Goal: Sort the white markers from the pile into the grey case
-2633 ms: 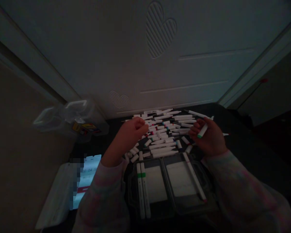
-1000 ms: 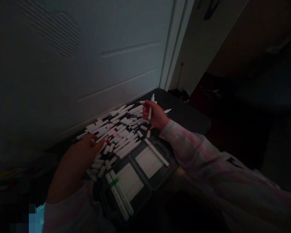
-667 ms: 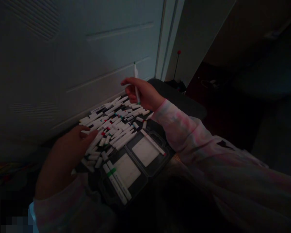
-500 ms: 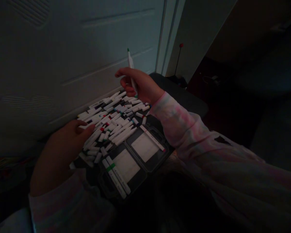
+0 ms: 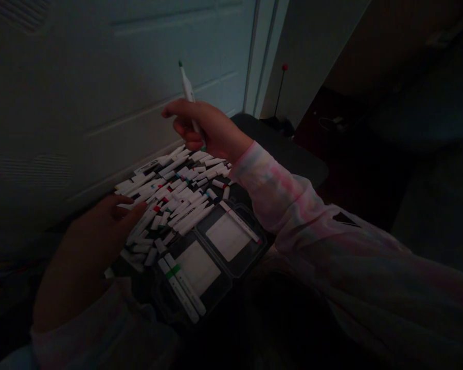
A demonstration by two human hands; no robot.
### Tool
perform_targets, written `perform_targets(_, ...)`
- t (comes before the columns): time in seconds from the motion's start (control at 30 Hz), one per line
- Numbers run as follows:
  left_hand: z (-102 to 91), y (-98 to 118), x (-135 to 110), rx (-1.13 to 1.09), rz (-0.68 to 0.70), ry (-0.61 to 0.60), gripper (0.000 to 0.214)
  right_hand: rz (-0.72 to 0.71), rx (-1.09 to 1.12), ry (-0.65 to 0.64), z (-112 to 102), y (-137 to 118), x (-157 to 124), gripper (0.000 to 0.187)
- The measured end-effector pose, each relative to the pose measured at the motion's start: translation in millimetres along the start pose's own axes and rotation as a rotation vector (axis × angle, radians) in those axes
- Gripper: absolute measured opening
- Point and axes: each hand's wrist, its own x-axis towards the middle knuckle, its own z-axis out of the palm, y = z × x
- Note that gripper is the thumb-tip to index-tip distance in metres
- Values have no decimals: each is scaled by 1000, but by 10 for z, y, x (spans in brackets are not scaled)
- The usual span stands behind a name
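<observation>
My right hand (image 5: 206,126) is closed around a white marker (image 5: 187,87), raised above the pile. The marker stands tilted with its bare green tip up, and a bit of green shows at its lower end. My left hand (image 5: 96,236) hovers at the near left edge of a heap of white markers and loose caps (image 5: 181,198); its thumb and forefinger are apart, with white pieces showing between them. Beside the heap lies an open clear case (image 5: 237,272). Two green-banded markers (image 5: 183,288) rest in its left half and one pink-ended marker (image 5: 241,223) in its right half.
A pale panelled door (image 5: 150,77) rises directly behind the heap. The dark seat-like surface (image 5: 289,154) extends to the right beyond my right wrist. A thin rod with a red ball (image 5: 284,68) stands farther back. The light is dim.
The view has shifted slightly. My right hand has moved left and a little up with the marker. My left hand stays by the heap, and the case contents look the same.
</observation>
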Motion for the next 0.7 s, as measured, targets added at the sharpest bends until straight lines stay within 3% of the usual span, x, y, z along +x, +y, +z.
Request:
perform_targets(0.13, -46, -3, -68, -37, -39, -40, 44, -26, -59, -38, 85, -60, 53, 11)
perform_targets(0.3, -51, -28, -105, -75, -19, 29, 43, -26, -177, 9, 43, -17, 63, 14)
perform_targets(0.47, 8, -80, -65, -91, -13, 67, 44, -42, -472, 90, -26, 73, 107, 22)
perform_targets(0.7, 19, -45, -82, -113, 14, 71, 44, 137, -930, 16, -4, 113, 122, 20)
